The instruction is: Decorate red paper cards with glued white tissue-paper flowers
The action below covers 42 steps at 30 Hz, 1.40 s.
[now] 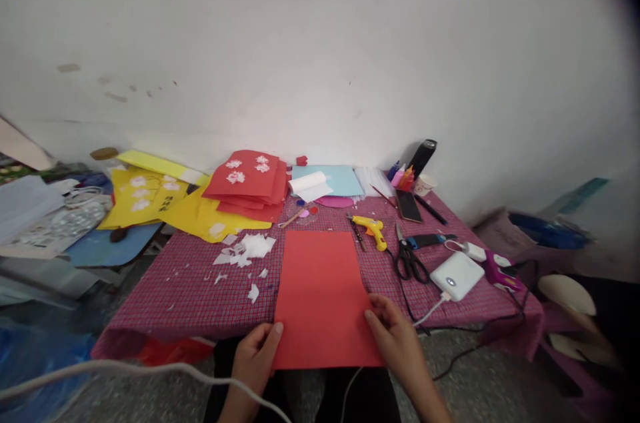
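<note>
Pinched by left hand (pixel 256 351) and right hand (pixel 394 331) is red paper (pixel 324 296); a tub (pixel 490 233) holds something blue (pixel 545 235).

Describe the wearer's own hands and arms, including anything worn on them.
The left hand and right hand are ungloved, with no ring or watch showing. No sleeve shows on either visible forearm. A pale cable crosses in front of the left one.

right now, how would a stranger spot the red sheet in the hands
Find the checked tablecloth below the white wall. At its near edge, a red sheet is held, left hand on its left side, right hand on its right. Its visible face is plain, whereas the top of the red stack farther back bears pale flowers.
</note>
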Motion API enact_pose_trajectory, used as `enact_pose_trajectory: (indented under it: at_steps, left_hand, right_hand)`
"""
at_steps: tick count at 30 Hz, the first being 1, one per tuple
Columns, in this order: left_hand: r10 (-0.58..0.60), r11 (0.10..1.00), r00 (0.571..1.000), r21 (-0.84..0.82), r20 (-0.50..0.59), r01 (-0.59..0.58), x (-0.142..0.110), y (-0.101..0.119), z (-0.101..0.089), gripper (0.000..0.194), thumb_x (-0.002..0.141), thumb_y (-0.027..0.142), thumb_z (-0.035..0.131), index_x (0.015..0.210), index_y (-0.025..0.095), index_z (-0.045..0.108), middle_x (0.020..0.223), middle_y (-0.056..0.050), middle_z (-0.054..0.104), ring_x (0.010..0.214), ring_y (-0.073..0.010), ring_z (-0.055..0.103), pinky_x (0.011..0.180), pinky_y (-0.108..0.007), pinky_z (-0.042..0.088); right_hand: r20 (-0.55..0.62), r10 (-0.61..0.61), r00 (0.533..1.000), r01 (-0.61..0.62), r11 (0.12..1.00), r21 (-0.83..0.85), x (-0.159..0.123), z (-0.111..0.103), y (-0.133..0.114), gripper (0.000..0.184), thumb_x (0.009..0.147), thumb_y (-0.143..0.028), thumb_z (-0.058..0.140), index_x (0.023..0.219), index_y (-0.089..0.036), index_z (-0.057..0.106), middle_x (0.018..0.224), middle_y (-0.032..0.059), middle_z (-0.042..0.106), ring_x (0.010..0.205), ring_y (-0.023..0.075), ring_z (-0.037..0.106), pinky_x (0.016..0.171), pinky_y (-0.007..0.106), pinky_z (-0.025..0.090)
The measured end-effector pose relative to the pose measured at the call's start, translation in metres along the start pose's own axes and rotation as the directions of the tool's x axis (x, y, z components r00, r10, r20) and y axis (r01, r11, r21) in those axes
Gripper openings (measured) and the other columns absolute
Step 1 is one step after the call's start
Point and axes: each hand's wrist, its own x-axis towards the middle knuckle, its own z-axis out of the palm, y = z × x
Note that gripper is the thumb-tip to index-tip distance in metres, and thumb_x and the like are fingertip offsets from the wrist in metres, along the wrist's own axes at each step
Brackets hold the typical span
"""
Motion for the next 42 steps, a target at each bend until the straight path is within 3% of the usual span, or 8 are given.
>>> enact_pose_trajectory:
  at_steps: [6, 12, 20, 30, 36, 42]
  left_hand:
    - [0.034, 0.999, 0.999, -0.043, 0.022, -0.033, 0.001, 0.001, -0.004, 0.06, 0.07, 0.074, 0.065, 0.069, 0.014, 0.063, 0.044, 0.008, 0.035, 0.039, -0.0045, 0.027, 0.038, -0.017, 0.018]
    - [0.003, 0.999, 0.997, -0.032, 0.081, -0.001, 0.0, -0.013, -0.008, 0.058, 0.069, 0.072, 0.068, 0.065, 0.015, 0.061, 0.043, 0.008, 0.037, 0.038, -0.004, 0.028, 0.038, -0.017, 0.017]
    - [-0.047, 0.996, 0.991, -0.071, 0.126, 0.056, 0.006, -0.015, -0.003, 0.055, 0.068, 0.069, 0.07, 0.063, 0.016, 0.056, 0.042, 0.009, 0.035, 0.035, -0.0036, 0.026, 0.036, -0.017, 0.016]
    - [0.003, 0.97, 0.985, -0.24, 0.175, 0.039, 0.011, -0.008, -0.003, 0.048, 0.079, 0.061, 0.068, 0.075, 0.014, 0.061, 0.049, 0.006, 0.047, 0.036, -0.0029, 0.032, 0.036, -0.016, 0.02]
    - [-0.035, 0.974, 0.978, -0.212, 0.204, 0.079, 0.011, -0.013, -0.01, 0.049, 0.073, 0.059, 0.074, 0.09, 0.014, 0.067, 0.051, 0.006, 0.051, 0.035, -0.003, 0.033, 0.035, -0.016, 0.021]
    - [-0.023, 0.983, 0.981, -0.175, 0.192, 0.057, 0.015, -0.006, -0.009, 0.051, 0.073, 0.058, 0.074, 0.095, 0.013, 0.068, 0.053, 0.005, 0.053, 0.036, -0.0033, 0.034, 0.036, -0.016, 0.023]
  right_hand:
    - [-0.008, -0.041, 0.999, 0.04, 0.997, -0.063, 0.01, 0.004, -0.007, 0.035, 0.085, -0.042, 0.06, 0.107, -0.017, 0.068, 0.088, 0.0081, 0.074, 0.08, 0.0245, 0.07, 0.073, 0.032, 0.055]
    - [0.01, 0.003, 1.0, -0.002, 0.998, -0.07, 0.0, -0.003, 0.008, 0.037, 0.086, -0.045, 0.059, 0.108, -0.017, 0.067, 0.093, 0.0096, 0.075, 0.085, 0.0249, 0.071, 0.075, 0.032, 0.055]
    - [0.019, 0.02, 1.0, -0.019, 0.997, -0.081, 0.0, -0.007, 0.018, 0.037, 0.086, -0.045, 0.06, 0.107, -0.016, 0.066, 0.081, 0.0057, 0.071, 0.076, 0.0228, 0.067, 0.071, 0.031, 0.052]
    - [-0.002, 0.005, 1.0, -0.005, 0.999, -0.034, 0.018, 0.001, 0.007, 0.034, 0.084, -0.043, 0.061, 0.104, -0.016, 0.066, 0.086, 0.0077, 0.074, 0.08, 0.0246, 0.069, 0.073, 0.033, 0.053]
    - [-0.015, 0.039, 0.999, -0.039, 0.999, 0.011, 0.013, 0.0, 0.018, 0.035, 0.083, -0.046, 0.063, 0.103, -0.017, 0.065, 0.087, 0.0083, 0.075, 0.081, 0.0252, 0.071, 0.075, 0.034, 0.054]
    - [-0.018, 0.027, 0.999, -0.027, 0.999, 0.021, 0.016, 0.002, 0.013, 0.034, 0.084, -0.044, 0.062, 0.103, -0.016, 0.065, 0.088, 0.01, 0.075, 0.082, 0.026, 0.071, 0.074, 0.035, 0.055]
